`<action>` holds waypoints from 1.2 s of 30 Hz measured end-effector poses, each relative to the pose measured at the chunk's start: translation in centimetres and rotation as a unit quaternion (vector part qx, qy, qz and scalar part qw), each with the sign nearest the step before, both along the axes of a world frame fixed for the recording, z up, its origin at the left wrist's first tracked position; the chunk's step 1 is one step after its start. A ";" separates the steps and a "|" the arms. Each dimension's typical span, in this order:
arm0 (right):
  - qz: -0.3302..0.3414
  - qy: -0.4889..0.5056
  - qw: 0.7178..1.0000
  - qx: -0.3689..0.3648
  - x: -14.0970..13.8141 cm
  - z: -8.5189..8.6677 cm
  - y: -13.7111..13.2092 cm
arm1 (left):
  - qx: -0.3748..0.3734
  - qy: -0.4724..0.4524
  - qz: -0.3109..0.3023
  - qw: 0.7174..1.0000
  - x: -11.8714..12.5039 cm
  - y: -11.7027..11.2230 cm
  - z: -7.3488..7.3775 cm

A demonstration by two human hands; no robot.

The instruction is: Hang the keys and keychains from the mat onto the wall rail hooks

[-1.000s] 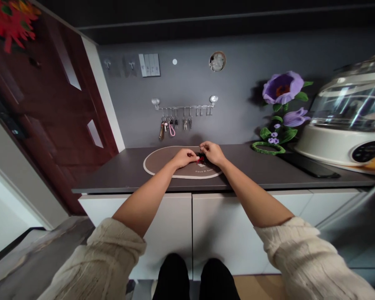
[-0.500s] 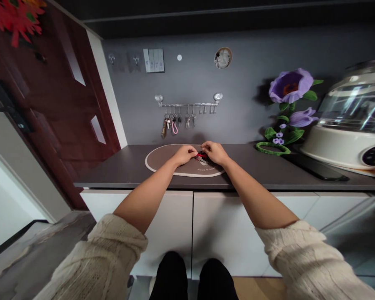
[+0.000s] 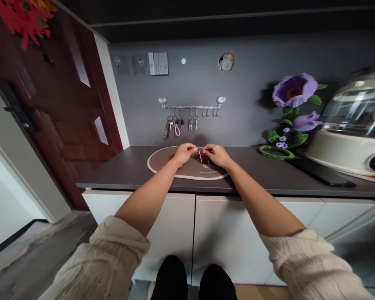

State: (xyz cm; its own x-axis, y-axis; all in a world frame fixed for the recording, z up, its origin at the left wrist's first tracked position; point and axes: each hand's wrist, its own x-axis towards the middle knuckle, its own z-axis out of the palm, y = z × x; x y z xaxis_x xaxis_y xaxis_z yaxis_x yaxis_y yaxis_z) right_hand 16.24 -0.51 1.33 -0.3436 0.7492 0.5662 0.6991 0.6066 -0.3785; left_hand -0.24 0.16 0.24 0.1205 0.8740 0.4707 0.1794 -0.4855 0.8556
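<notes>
Over the brown oval mat (image 3: 162,162), both hands meet around a small bunch of keys (image 3: 202,157) with red parts. My left hand (image 3: 185,154) is closed in a pinch at its upper left. From the other side my right hand (image 3: 217,155) pinches it too, with thumb and forefinger close to the left fingertips. The red parts and a thin pale piece dangle just below the fingers. Exactly which part each hand grips is too small to make out.
On the wall behind, a clear hook rail (image 3: 192,108) carries several keys (image 3: 176,125). To the right stand a purple felt flower (image 3: 295,91), a black phone-like slab (image 3: 326,173) and a white appliance with a clear dome (image 3: 346,150). A dark cupboard (image 3: 221,25) overhangs the counter.
My fingertips have risen slightly relative to the mat, and the red parts now hang downward between them instead of lying across. The view has shifted a little.
</notes>
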 end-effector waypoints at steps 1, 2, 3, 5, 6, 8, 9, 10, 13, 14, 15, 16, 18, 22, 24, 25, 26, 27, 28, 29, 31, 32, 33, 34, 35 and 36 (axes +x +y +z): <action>0.003 0.004 1.000 -0.002 0.0 0.1 -0.1 | -0.003 -0.009 -0.003 1.000 0.0 0.0 0.0; 0.006 0.009 1.000 -0.003 -0.1 0.2 -0.2 | -0.004 -0.016 -0.007 1.000 0.0 0.0 0.0; 0.009 0.014 1.000 -0.004 -0.1 0.2 -0.3 | -0.004 -0.022 -0.009 1.000 0.0 0.1 0.0; 0.015 0.026 0.999 -0.011 -0.2 0.3 -0.4 | -0.005 -0.031 -0.014 0.999 0.0 0.2 0.0; 0.018 0.034 0.999 -0.017 -0.3 0.3 -0.4 | -0.007 -0.035 -0.019 0.999 -0.1 0.3 0.0; 0.025 0.051 0.998 -0.031 -0.3 0.3 -0.4 | -0.012 -0.044 -0.030 0.999 -0.1 0.4 -0.1; 0.027 0.060 0.997 -0.036 -0.3 0.3 -0.4 | -0.016 -0.047 -0.037 0.998 -0.1 0.4 -0.1; 0.030 0.069 0.996 -0.041 -0.3 0.3 -0.4 | -0.020 -0.051 -0.043 0.998 -0.1 0.3 -0.1; 0.044 0.096 0.993 -0.051 -0.3 0.3 -0.3 | -0.034 -0.059 -0.061 0.996 0.0 0.2 0.0; 0.051 0.104 0.992 -0.053 -0.3 0.3 -0.2 | -0.036 -0.062 -0.066 0.995 0.0 0.2 0.0; 0.057 0.111 0.991 -0.054 -0.3 0.3 -0.2 | -0.037 -0.064 -0.070 0.995 0.0 0.2 -0.1; 0.063 0.118 0.989 -0.056 -0.3 0.2 -0.1 | -0.037 -0.066 -0.071 0.995 0.0 0.3 -0.1; 0.073 0.130 0.987 -0.059 -0.3 0.2 0.0 | -0.036 -0.069 -0.072 0.994 0.0 0.4 -0.1; 0.088 0.154 0.982 -0.068 -0.3 0.3 0.0 | -0.030 -0.078 -0.075 0.994 0.0 0.5 -0.2; 0.091 0.161 0.980 -0.068 -0.3 0.4 -0.2 | -0.033 -0.084 -0.078 0.993 0.1 0.4 -0.2; 0.091 0.165 0.980 -0.067 -0.4 0.4 -0.3 | -0.034 -0.086 -0.079 0.993 0.1 0.4 -0.2; 0.090 0.168 0.980 -0.064 -0.4 0.4 -0.3 | -0.035 -0.087 -0.079 0.992 0.1 0.3 -0.1; 0.090 0.170 0.979 -0.060 -0.4 0.4 -0.4 | -0.033 -0.086 -0.078 0.993 0.2 0.2 -0.1; 0.090 0.173 0.979 -0.057 -0.4 0.5 -0.4 | -0.029 -0.085 -0.075 0.993 0.2 0.2 -0.1; 0.089 0.172 0.980 -0.051 -0.4 0.5 -0.5 | -0.024 -0.084 -0.070 0.994 0.3 0.2 -0.1; 0.084 0.173 0.980 -0.044 -0.4 0.5 -0.4 | -0.023 -0.090 -0.062 0.994 0.4 0.2 -0.1; 0.083 0.177 0.980 -0.042 -0.4 0.5 -0.3 | -0.025 -0.093 -0.060 0.994 0.4 0.3 -0.1; 0.083 0.182 0.979 -0.039 -0.4 0.5 -0.2 | -0.029 -0.095 -0.058 0.993 0.5 0.3 0.0; 0.084 0.188 0.978 -0.037 -0.4 0.4 -0.1 | -0.032 -0.097 -0.052 0.993 0.5 0.3 0.0; 0.086 0.195 0.976 -0.037 -0.3 0.4 0.0 | -0.037 -0.098 -0.043 0.994 0.5 0.3 0.0; 0.088 0.202 0.975 -0.039 -0.3 0.4 0.1 | -0.041 -0.098 -0.031 0.994 0.5 0.3 0.0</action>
State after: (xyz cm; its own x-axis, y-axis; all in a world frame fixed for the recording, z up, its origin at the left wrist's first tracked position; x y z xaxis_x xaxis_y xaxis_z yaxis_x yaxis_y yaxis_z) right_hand 15.91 -0.44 1.73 -0.2308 0.7454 0.6253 0.3715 0.6615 -0.6515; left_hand 0.28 0.42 0.28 0.0880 0.9045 0.4173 -0.0232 -0.4170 0.9086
